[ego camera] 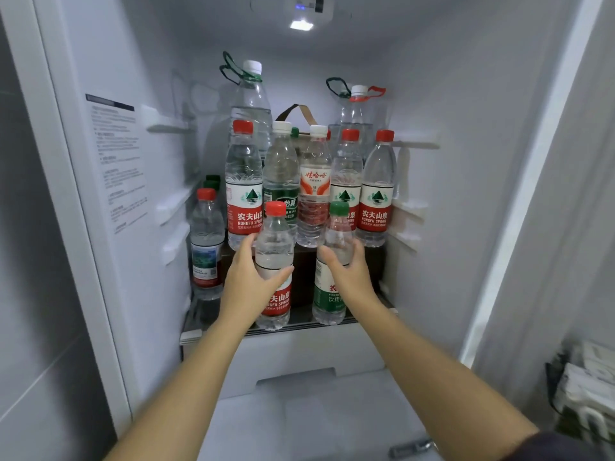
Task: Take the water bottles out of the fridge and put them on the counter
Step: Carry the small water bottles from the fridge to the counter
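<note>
The open fridge holds several water bottles on a glass shelf point(206, 332). My left hand point(251, 276) grips a red-capped, red-labelled bottle point(274, 247) at the shelf's front. My right hand point(346, 272) grips a green-capped, green-labelled bottle point(334, 227) beside it. Both bottles are upright, near the shelf's front edge; I cannot tell whether they rest on it. Behind them stands a row of bottles: a red-labelled one point(243, 184), a green-labelled one point(281, 174), an orange-labelled one point(314, 188) and two more red-labelled ones point(377, 191). One small bottle point(206, 241) stands at the left. Two large jugs point(251, 101) are at the back.
A brown-handled bag point(296, 113) sits behind the row. White drawers point(299, 357) lie below the shelf. Fridge walls with shelf rails close in left and right. A rack of white items point(585, 387) is outside at lower right.
</note>
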A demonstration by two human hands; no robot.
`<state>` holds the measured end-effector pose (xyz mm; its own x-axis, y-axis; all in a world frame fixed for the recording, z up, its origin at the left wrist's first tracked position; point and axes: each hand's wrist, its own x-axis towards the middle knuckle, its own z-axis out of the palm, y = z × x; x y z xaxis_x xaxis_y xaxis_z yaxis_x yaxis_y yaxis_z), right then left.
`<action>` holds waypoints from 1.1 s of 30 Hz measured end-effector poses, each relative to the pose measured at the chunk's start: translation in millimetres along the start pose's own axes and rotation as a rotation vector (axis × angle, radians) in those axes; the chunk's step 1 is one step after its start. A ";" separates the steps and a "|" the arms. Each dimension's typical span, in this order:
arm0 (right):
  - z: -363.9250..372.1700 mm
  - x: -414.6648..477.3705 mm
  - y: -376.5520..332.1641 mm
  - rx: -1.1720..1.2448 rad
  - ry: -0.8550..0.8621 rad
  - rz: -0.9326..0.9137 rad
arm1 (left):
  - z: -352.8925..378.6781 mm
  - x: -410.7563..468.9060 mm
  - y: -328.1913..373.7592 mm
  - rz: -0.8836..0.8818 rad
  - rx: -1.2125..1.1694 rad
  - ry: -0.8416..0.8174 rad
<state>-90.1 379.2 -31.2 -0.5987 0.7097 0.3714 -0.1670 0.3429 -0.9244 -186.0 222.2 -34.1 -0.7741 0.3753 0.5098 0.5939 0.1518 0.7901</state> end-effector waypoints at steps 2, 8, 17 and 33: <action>-6.8 -9.8 14.1 -0.022 -0.041 0.033 | 5.7 -9.5 -12.5 -0.030 -0.020 -0.022; -6.6 -18.6 46.2 -0.143 -0.090 0.091 | 20.2 -19.9 -31.5 -0.154 -0.024 -0.038; 13.2 -24.3 52.6 -0.175 0.074 0.107 | 19.0 -25.4 -42.3 -0.183 -0.059 -0.082; 1.6 -99.9 37.9 -0.090 0.184 0.048 | 3.6 -64.1 -39.4 -0.213 -0.312 -0.138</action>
<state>-38.0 320.4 -103.5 -0.4497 0.8241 0.3444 -0.0664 0.3537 -0.9330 -159.0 195.5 -99.1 -0.8233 0.4881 0.2898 0.3117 -0.0379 0.9494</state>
